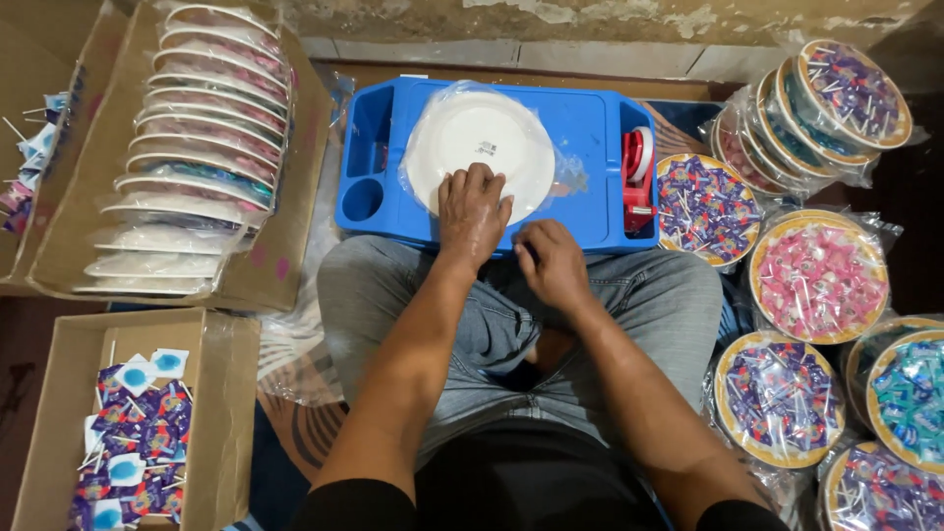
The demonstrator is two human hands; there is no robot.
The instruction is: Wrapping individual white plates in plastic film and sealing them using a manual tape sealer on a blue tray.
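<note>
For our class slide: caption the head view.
Left hand presses a wrapped white plate on a blue tray; right hand beside it.

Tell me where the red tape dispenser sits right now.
In the head view, the red tape dispenser stands in the blue tray's right-hand compartment, right of the wrapped white plate.

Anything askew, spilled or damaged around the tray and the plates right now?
Nothing stands out. The left hand presses the wrapped white plate on the blue tray; the right hand rests at its near edge. Finished plates and the box of lollipops look orderly.
</note>
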